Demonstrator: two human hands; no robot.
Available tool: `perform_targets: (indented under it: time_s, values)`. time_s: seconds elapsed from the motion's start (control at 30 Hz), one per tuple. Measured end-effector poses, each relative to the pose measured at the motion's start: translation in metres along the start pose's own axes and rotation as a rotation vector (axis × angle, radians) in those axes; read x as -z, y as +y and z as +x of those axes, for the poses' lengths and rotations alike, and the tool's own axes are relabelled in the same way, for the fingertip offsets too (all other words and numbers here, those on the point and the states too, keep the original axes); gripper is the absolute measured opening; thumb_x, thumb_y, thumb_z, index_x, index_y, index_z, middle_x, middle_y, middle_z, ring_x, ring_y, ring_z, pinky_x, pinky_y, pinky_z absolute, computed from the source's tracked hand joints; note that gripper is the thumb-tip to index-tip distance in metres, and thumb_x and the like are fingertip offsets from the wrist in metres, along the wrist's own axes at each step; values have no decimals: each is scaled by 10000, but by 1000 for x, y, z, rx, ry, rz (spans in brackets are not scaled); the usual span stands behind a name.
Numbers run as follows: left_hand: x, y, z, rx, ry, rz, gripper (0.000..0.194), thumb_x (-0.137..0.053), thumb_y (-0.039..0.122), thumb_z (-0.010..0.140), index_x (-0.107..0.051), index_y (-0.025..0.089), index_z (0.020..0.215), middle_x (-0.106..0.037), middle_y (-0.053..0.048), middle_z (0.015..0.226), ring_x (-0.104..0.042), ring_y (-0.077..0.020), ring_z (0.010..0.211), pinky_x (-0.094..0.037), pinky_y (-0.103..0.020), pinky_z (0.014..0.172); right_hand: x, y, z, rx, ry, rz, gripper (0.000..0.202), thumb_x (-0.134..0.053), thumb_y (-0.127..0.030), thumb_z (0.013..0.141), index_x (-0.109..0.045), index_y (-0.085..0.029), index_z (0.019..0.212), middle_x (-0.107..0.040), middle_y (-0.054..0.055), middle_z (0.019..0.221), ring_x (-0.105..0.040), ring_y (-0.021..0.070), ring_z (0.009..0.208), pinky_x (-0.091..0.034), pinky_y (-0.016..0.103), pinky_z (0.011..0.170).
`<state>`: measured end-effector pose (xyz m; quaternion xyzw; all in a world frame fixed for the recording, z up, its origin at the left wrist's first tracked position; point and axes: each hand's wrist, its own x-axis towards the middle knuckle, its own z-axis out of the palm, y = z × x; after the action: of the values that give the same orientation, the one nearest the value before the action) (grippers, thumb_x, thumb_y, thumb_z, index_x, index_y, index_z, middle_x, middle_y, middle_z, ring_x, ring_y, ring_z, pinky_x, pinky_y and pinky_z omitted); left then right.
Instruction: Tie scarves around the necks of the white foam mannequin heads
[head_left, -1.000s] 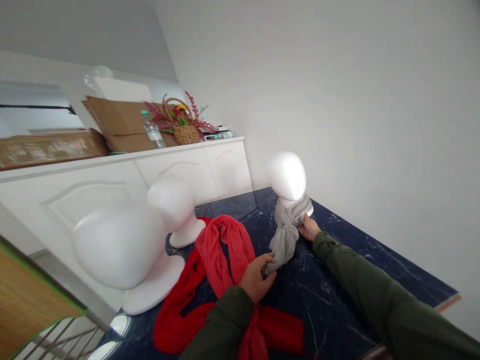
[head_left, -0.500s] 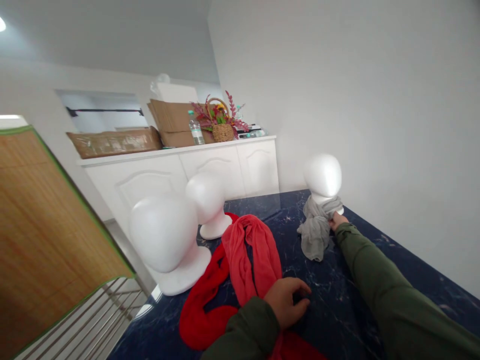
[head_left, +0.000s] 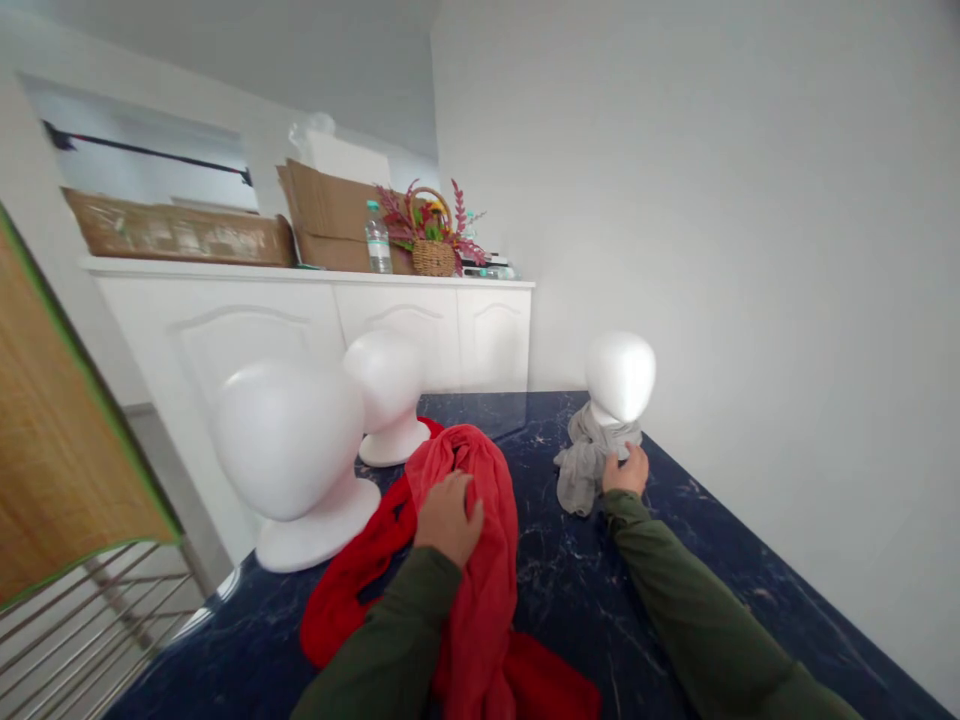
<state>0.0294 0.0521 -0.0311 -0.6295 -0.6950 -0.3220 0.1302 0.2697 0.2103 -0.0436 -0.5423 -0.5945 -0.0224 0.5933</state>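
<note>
Head view: two bare hands work over a dark blue marbled table [head_left: 570, 610]. Grey scarf [head_left: 579, 478] encircles the neck of the right-hand head form [head_left: 621, 375], its gathered end lying on the tabletop in front of the base. The head form stands upright near the wall.

Right hand [head_left: 627, 470]: extended to the front of the neck, fingertips touching the grey scarf. Thumb and fingers stand slightly apart, partly curled; whether fabric is pinched between them cannot be told.

Left hand [head_left: 448, 518]: placed over the upper part of the coral scarf [head_left: 496, 570], fingers loosely bent, thumb a little apart. Contact with the fabric is apparent; a firm grip cannot be confirmed. The coral scarf lies lengthwise across the red scarf [head_left: 328, 612], to the right of two bare head forms [head_left: 289, 440].

Step in hand, as judged: final adjustment of the grey scarf at the neck, with the left hand positioned at the coral scarf. The next move appears to call for releasing the grey fabric without dragging its end, then gathering the coral scarf clear of the red one beneath.
</note>
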Motion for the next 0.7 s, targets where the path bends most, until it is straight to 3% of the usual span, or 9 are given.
perform_targets:
  time_s: [0.07,0.1,0.17,0.23,0.3,0.37,0.47,0.57,0.7]
  values:
    - [4,-24,7,246,-11,214,535,-499,313,706,-415,62,1170,-448,-209,1196,-446,-319,1071,-358,-424,886,-1,-13,-21,111,-35,15,330,-379,-285,830,-494,-63,1046,-454,187,1131,-378,260,1102,-314,425,929]
    - [5,-34,8,326,-93,265,571,-510,331,695,-399,57,1184,-470,-219,1166,-472,-335,1034,-383,-432,842,-3,-23,-35,181,-88,33,339,-380,-292,812,-502,-76,1043,-468,167,1130,-385,243,1102,-312,402,941]
    - [4,-48,10,414,-265,302,468,-484,327,711,-473,83,1109,-549,-200,1053,-523,-336,949,-419,-427,757,-11,-49,-69,306,-267,120,386,-365,-295,800,-480,-66,1088,-460,165,1154,-384,231,1114,-307,394,949]
    - [4,-51,12,398,-341,292,301,-426,282,745,-553,129,971,-596,-156,959,-540,-320,921,-424,-420,732,-20,-77,-101,331,-517,95,471,-391,-349,791,-439,-55,1156,-441,181,1187,-363,253,1137,-292,415,952]
    - [5,-45,12,343,-267,230,268,-378,253,770,-564,145,929,-595,-142,970,-522,-316,956,-403,-446,769,-25,-102,-125,322,-763,9,565,-426,-454,773,-426,-71,1188,-419,197,1213,-325,306,1158,-222,493,958]
    - [6,-36,12,271,-153,23,304,-348,241,785,-537,131,997,-556,-154,1069,-471,-315,1037,-336,-489,863,-26,-120,-136,276,-910,-7,596,-428,-534,755,-481,-86,1144,-430,207,1201,-310,344,1157,-133,551,954]
    - [3,-20,8,123,-113,-336,333,-353,232,784,-518,122,1053,-491,-129,1195,-404,-244,1136,-246,-406,993,-22,-130,-133,39,-958,308,536,-397,-575,759,-597,-116,952,-551,172,1047,-408,332,1077,-87,549,958]
    - [-9,-12,3,0,-229,-523,330,-358,236,782,-543,141,1039,-552,-69,1142,-470,-156,1082,-334,-277,961,-23,-125,-126,-180,-932,647,535,-394,-624,728,-614,-156,866,-615,105,888,-512,276,957,-252,454,940]
    - [-19,-11,3,-35,-298,-628,353,-289,164,778,-580,125,973,-615,-57,1034,-542,-128,982,-408,-247,888,-32,-112,-120,-359,-817,800,615,-541,-642,596,-569,-135,943,-589,112,996,-508,263,979,-368,378,879]
